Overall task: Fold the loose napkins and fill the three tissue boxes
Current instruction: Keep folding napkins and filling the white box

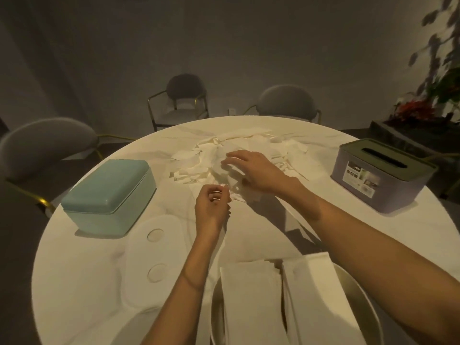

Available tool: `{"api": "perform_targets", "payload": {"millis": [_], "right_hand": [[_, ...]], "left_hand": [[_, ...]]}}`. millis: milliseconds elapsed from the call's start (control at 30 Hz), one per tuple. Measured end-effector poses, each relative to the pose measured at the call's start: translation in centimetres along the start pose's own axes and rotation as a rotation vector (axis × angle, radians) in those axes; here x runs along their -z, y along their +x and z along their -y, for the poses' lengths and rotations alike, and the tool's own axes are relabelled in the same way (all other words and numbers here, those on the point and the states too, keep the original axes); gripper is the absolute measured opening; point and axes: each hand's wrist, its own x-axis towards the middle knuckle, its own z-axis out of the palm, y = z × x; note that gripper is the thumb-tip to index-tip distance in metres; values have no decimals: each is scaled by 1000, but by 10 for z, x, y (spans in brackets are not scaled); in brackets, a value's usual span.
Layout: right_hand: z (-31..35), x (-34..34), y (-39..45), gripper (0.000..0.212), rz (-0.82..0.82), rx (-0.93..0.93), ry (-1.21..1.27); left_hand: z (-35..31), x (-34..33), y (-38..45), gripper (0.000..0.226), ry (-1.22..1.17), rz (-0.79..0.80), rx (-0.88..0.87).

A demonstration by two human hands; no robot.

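Nearest the viewer, an open white tissue box [348,277] holds two stacks of folded white napkins [251,295] side by side, so this box appears to be the one being filled. Its white oval lid with two round recesses [154,257] lies flat on the round white desk [74,270] just to the left, set aside to keep the opening free.

Beyond the box, the left hand [211,210] is curled, its fingertips pinching the near edge of a loose napkin that trails toward the pile. The right hand [251,170] reaches farther, palm down with fingers bent over the heap of loose crumpled white napkins [199,160] at the desk's centre; it seems to grasp a sheet, though the hold itself is hidden under the fingers. Both hands thus appear to be drawing one napkin out for folding.

To the left stands a closed pale teal rectangular tissue box [107,195]; to the right, a lilac tissue box with a slotted olive lid [383,175]. Both stand well apart from the pile.

Grey upholstered chairs [186,95] ring the far side.
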Motion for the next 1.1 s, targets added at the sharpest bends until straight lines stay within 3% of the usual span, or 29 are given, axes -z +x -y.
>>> {"api": "perform_targets", "payload": {"millis": [200,300,533,633,767,867,967,1100], "right_hand": [[-7,-3,11,34,-168,38,-64],[-2,3,12,29,-260,-55,-14],[13,34,-29,20,-419,-289,573],[13,44,-54,10,-360,-395,850],[13,39,-79,15,-269,-521,1092],[11,28,-91,22,-212,-580,1201],[9,22,-99,24,-131,-624,1181],[2,22,-109,24,-64,-633,1212]], "left_hand": [[4,2,10,12,-37,5,-31],[6,4,11,11,-76,-4,1],[2,5,11,24,-111,-38,36],[-7,3,9,27,-201,-17,49],[-21,1,-1,70,-230,245,166],[-23,-3,-14,51,-327,399,222],[-16,-5,-18,22,-292,375,178],[-10,-4,-16,22,-303,344,189]]}}
